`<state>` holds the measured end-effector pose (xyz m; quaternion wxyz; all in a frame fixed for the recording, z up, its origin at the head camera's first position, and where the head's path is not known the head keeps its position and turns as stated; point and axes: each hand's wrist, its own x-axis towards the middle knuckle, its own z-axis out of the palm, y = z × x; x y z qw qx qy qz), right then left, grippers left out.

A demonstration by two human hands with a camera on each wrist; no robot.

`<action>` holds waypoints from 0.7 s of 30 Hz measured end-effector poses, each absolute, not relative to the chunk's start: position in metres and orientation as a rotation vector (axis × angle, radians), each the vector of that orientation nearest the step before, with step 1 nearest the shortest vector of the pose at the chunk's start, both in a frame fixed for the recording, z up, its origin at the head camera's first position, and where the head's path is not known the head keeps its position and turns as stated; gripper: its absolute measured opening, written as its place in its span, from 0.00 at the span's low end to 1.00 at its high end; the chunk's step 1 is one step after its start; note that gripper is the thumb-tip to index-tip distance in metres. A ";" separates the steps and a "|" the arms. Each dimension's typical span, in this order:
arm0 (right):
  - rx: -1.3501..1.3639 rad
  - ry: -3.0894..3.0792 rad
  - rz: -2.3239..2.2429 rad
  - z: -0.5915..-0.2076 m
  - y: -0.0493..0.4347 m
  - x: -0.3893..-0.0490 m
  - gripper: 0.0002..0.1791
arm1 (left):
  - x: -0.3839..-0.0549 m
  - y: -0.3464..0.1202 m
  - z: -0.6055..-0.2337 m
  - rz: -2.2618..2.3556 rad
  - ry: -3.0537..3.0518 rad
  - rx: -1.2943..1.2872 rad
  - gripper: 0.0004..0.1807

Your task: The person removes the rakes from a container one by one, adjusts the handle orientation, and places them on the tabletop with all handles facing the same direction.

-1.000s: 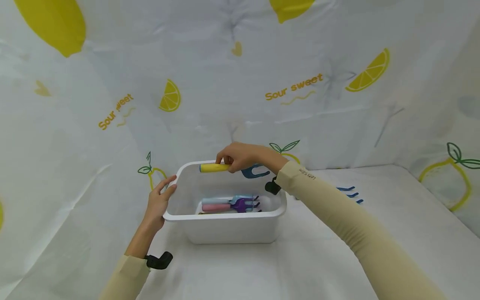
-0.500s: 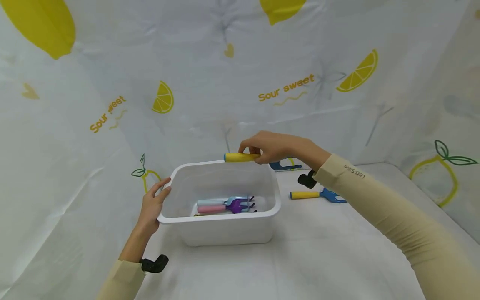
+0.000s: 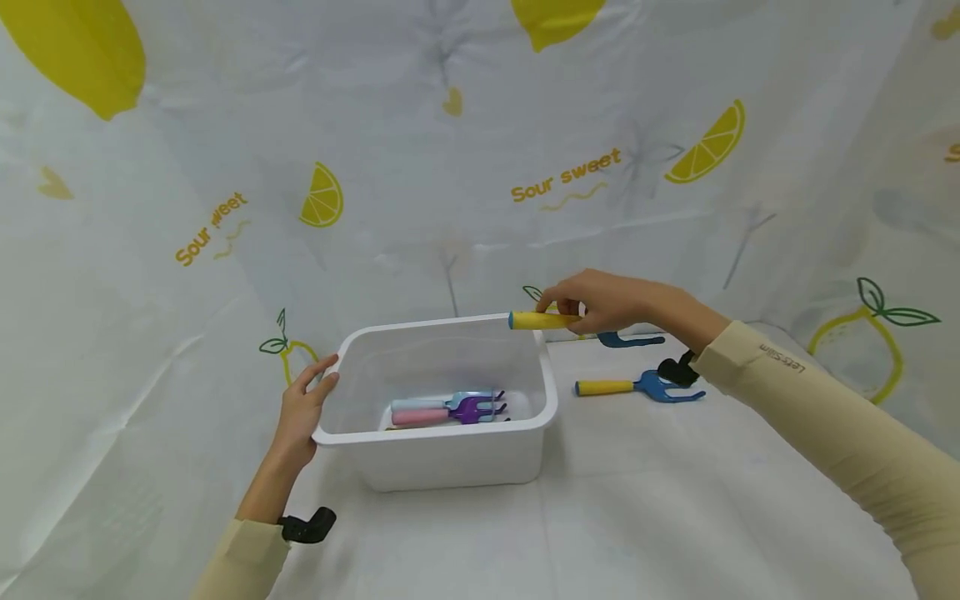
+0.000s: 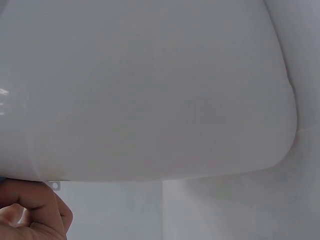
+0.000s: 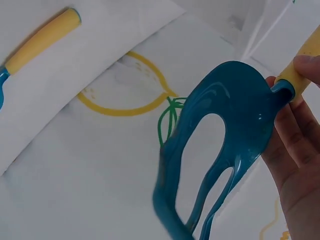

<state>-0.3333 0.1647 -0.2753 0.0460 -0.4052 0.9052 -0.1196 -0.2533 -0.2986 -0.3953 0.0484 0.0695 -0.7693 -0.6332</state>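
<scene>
In the head view a white plastic bin stands on the table, and my left hand grips its left rim. My right hand pinches the yellow handle of a blue garden hand fork above the bin's right back corner. The right wrist view shows the fork's bent blue tines close up. Inside the bin lie a purple hand fork with a pink handle and a light blue hand fork. Something below them is mostly hidden by the front wall.
On the table to the right of the bin lies another yellow-handled blue hand fork, partly behind the right wrist camera. A white sheet printed with lemons hangs behind the table.
My right hand has carried the yellow-handled fork rightward from over the bin to its right back corner. The fork on the table has come into fuller view. The left hand still grips the rim.
</scene>
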 end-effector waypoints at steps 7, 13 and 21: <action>-1.202 2.792 -0.372 -0.298 0.191 -0.329 0.23 | -0.253 -0.298 -0.395 -1.916 -2.366 0.214 0.29; -1.165 2.769 -0.422 -0.315 0.214 -0.323 0.26 | -0.251 -0.297 -0.395 -1.902 -2.382 0.217 0.29; -1.061 2.751 -0.408 -0.347 0.244 -0.319 0.27 | -0.251 -0.299 -0.395 -1.899 -2.364 0.221 0.29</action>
